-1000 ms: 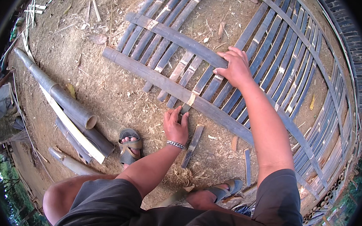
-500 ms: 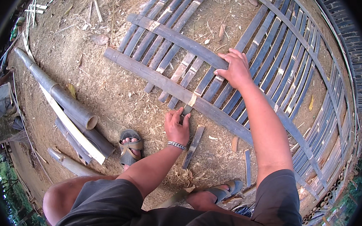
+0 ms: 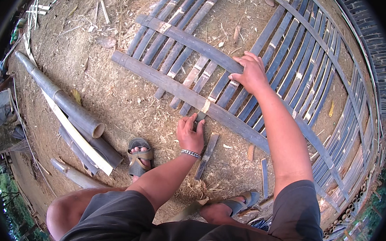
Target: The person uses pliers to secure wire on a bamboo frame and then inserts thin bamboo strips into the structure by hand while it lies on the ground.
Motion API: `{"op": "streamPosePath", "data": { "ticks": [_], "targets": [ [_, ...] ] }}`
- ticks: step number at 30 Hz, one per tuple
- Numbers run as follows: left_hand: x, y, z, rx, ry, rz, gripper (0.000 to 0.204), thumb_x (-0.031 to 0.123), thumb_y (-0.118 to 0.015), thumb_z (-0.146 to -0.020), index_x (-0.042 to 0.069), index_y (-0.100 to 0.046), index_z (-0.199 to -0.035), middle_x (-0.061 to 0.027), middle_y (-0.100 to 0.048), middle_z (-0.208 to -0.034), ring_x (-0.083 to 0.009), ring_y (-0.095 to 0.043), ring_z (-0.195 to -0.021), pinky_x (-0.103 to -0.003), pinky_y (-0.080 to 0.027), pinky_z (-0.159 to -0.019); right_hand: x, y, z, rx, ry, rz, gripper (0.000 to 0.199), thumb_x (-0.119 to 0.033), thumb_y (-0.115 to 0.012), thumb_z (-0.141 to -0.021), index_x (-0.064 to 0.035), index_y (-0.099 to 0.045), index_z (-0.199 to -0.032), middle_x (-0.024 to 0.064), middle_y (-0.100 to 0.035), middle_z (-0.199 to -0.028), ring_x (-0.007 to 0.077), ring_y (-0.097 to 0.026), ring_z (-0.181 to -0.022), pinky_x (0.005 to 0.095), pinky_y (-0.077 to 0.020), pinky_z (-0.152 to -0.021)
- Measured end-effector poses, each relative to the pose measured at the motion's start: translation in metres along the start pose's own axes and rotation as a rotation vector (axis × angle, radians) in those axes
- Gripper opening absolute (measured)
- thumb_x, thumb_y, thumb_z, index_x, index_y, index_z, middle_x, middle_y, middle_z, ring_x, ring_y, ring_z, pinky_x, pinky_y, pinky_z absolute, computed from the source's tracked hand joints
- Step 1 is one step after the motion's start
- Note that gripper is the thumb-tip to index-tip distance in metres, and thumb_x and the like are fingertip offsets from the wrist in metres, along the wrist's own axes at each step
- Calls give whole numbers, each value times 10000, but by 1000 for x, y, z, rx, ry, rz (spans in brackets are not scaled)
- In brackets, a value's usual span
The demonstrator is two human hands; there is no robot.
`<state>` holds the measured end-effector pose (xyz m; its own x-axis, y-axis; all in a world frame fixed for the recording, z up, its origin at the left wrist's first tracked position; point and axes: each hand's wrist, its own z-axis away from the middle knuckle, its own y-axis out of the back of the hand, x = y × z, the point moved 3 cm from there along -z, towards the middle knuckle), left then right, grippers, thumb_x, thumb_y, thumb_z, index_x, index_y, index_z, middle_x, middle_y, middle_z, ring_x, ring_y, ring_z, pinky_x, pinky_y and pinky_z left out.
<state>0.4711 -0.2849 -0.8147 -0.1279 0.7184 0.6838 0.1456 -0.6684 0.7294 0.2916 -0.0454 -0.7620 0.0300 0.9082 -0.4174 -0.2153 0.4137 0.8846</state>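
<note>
A dark bamboo lattice panel (image 3: 179, 59) lies on the ground, its narrow slats crossed by wider strips. My left hand (image 3: 190, 133) is closed around the near end of a short bamboo slat (image 3: 201, 116), which pokes out below the nearest cross strip (image 3: 168, 84). My right hand (image 3: 252, 73) reaches farther out. Its thumb and fingers straddle the second cross strip (image 3: 202, 48), gripping it where it meets the slats. How far the left hand's slat runs under the near strip is hard to make out.
A loose bamboo piece (image 3: 207, 156) rests beside my left hand, another (image 3: 264, 178) farther right. Bamboo poles (image 3: 64, 98) and a pale split length (image 3: 78, 135) lie at left. My sandalled feet (image 3: 140, 156) flank the work. More slatted panels (image 3: 372, 48) curve along the right.
My left hand has shifted very slightly to the right with its grip on the slat kept. My right hand stays in place.
</note>
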Motion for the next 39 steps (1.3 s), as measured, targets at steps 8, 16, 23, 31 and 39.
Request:
{"op": "streamPosePath", "data": {
  "ticks": [8,16,23,31,39],
  "targets": [
    [3,-2,-1,-16,69,3,335,207,-820,-829,102,-725,-1133,-84,-604,-995,-293,-603,-920,-436,-479,-845,1,-2,0,-2,2,27,690,-333,-867,-756,-137,-642,-1378,80,-622,-1385,253,-393,-1456,485,-228,-1242],
    [3,0,-1,-56,84,8,337,216,-812,-837,107,-718,-1142,-81,-602,-998,-293,-601,-926,-435,-469,-856,2,-2,-1,-20,-2,26,703,-346,-871,-753,-120,-640,-1378,86,-614,-1392,252,-392,-1456,476,-235,-1239],
    [2,0,0,-61,82,-9,331,222,-806,-844,107,-718,-1142,-83,-597,-1007,-292,-597,-932,-437,-467,-859,2,-3,-1,11,16,12,701,-314,-883,-732,-115,-653,-1363,106,-636,-1352,286,-403,-1446,427,-256,-1230],
    [1,-1,1,-57,95,5,337,216,-810,-838,110,-719,-1145,-84,-596,-1007,-298,-596,-938,-438,-467,-868,2,-4,-1,7,13,5,707,-320,-883,-732,-103,-651,-1363,105,-638,-1348,280,-405,-1445,420,-259,-1231],
    [2,0,0,23,-41,-20,340,150,-832,-822,64,-720,-1131,-92,-588,-942,-241,-570,-788,-375,-484,-707,2,-4,-2,-25,-9,31,690,-345,-869,-755,-122,-648,-1369,62,-628,-1373,245,-401,-1451,496,-235,-1240]
  ]
}}
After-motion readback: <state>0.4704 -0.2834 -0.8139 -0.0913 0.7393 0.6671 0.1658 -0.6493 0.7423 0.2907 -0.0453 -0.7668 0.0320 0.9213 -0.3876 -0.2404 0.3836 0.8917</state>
